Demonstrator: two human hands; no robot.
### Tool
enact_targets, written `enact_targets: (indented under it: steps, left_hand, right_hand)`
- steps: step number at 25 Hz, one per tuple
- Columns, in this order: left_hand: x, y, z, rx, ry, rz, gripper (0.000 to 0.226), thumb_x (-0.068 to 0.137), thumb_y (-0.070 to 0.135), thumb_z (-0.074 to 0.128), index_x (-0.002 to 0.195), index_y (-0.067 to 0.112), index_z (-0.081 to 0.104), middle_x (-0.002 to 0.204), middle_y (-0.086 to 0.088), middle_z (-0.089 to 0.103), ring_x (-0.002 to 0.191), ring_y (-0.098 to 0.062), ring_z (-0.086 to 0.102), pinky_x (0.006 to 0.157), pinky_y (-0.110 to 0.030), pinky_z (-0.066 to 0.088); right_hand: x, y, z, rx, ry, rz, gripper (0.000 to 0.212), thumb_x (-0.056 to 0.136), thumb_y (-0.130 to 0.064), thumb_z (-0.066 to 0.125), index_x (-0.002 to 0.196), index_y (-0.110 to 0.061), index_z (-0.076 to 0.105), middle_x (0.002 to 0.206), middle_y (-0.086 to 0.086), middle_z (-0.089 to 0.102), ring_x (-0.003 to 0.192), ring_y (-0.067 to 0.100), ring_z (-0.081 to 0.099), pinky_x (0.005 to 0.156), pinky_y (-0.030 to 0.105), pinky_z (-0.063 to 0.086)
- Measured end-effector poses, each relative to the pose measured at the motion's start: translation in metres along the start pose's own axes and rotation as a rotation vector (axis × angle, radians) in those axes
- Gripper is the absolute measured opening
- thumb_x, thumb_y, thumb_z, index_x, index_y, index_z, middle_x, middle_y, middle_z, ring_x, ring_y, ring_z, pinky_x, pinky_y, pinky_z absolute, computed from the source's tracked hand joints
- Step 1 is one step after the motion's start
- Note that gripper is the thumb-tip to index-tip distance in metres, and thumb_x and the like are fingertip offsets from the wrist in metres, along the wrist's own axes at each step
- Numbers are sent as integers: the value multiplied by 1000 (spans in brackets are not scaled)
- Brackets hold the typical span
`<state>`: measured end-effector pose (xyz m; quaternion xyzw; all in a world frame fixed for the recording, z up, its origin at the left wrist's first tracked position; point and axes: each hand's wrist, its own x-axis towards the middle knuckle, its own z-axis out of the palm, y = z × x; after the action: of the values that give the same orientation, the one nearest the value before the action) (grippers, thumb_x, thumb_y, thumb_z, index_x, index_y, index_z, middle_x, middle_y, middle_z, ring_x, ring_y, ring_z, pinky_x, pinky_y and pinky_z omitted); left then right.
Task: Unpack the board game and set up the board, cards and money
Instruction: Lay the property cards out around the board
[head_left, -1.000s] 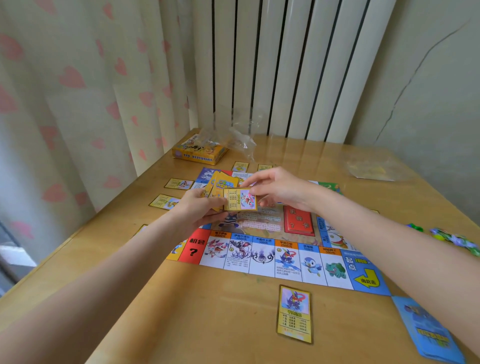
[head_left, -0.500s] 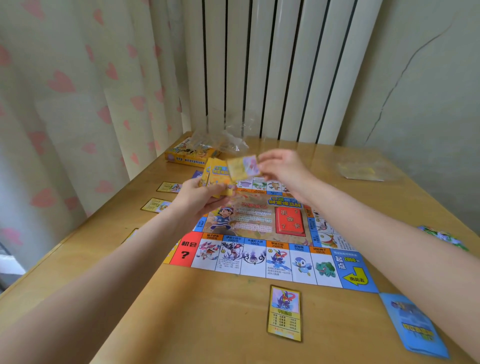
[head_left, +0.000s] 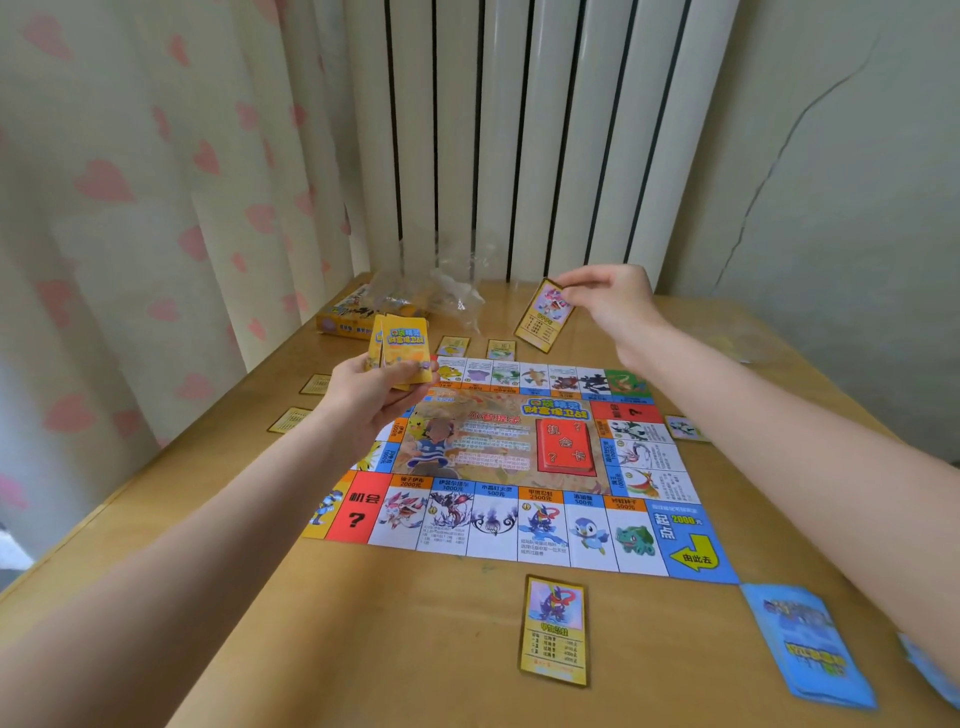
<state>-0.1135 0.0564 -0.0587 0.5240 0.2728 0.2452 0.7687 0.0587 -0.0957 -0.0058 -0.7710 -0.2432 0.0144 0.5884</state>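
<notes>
The colourful game board lies flat in the middle of the wooden table. My left hand grips a stack of yellow cards above the board's far left corner. My right hand pinches a single yellow card by its top corner, in the air over the board's far edge. Two yellow cards lie just beyond that edge. One yellow card lies face up in front of the board. A pile of blue cards rests at the near right.
The yellow game box sits at the far left corner under a crumpled clear plastic bag. Two yellow cards lie left of the board, one card lies right of it. A curtain hangs along the left, a radiator stands behind.
My right hand has drawn one card off the stack and carried it up and to the right, beyond the board's far edge. My left hand has stayed put with the stack.
</notes>
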Motion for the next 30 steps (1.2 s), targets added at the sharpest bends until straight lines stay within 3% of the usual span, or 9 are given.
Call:
enact_targets:
  steps: [3, 8, 11, 14, 18, 21, 25, 30]
  left_hand:
    - [0, -1, 3, 15, -8, 1, 8, 89, -1, 56, 96, 4, 57, 89, -13, 69, 64, -13, 71, 67, -22, 58]
    - [-8, -9, -5, 72, -17, -19, 11, 88, -1, 57, 99, 2, 56, 96, -16, 69, 79, -20, 71, 71, -24, 58]
    - [-19, -15, -25, 117, 10, -46, 18, 87, 0, 59, 105, 0, 55, 91, -16, 71, 71, -18, 72, 64, -22, 59]
    - [-30, -17, -50, 114, 36, -81, 24, 87, 0, 59, 111, -1, 56, 100, -18, 70, 80, -21, 71, 66, -22, 58]
    - [-49, -22, -67, 87, 56, -123, 27, 86, 0, 60, 111, 3, 54, 89, -12, 71, 68, -15, 71, 57, -20, 58]
    - [-60, -26, -73, 94, 37, -117, 36, 86, -1, 60, 120, 0, 52, 96, -13, 70, 72, -17, 71, 59, -20, 58]
    - [-65, -24, -74, 74, 8, -115, 55, 85, 0, 62, 135, -1, 40, 100, -14, 70, 75, -18, 71, 56, -21, 57]
    - [-70, -21, -63, 98, -21, -111, 18, 87, 0, 59, 104, 4, 55, 94, -13, 69, 68, -16, 71, 56, -19, 57]
  right_hand:
    - [3, 6, -4, -9, -5, 1, 19, 86, -2, 59, 95, -13, 71, 98, 4, 66, 91, 12, 54, 66, 16, 38]
    - [-6, 10, -4, -31, -88, 24, 19, 85, 0, 60, 100, -9, 70, 93, 2, 65, 73, 4, 49, 63, 15, 38]
    - [-31, 12, 4, -58, -336, 100, 20, 82, 4, 62, 100, -2, 67, 83, 2, 64, 67, 8, 52, 56, 14, 44]
    - [-73, 16, 27, -141, -652, 137, 12, 78, 5, 67, 80, -7, 68, 74, 2, 65, 65, 8, 56, 52, 12, 46]
    - [-121, 18, 65, -265, -875, 98, 15, 77, 1, 71, 73, -12, 66, 67, 3, 64, 57, 7, 56, 50, 12, 45]
    - [-134, 18, 71, -323, -924, 47, 15, 75, 2, 72, 73, -12, 67, 61, 2, 62, 49, 8, 52, 49, 18, 43]
    - [-140, 15, 61, -395, -931, 3, 14, 77, 1, 71, 89, -6, 67, 72, 8, 64, 54, 9, 56, 58, 20, 47]
    - [-148, 18, 57, -501, -900, -82, 18, 73, -11, 77, 88, -15, 67, 79, 1, 63, 70, 12, 58, 76, 31, 49]
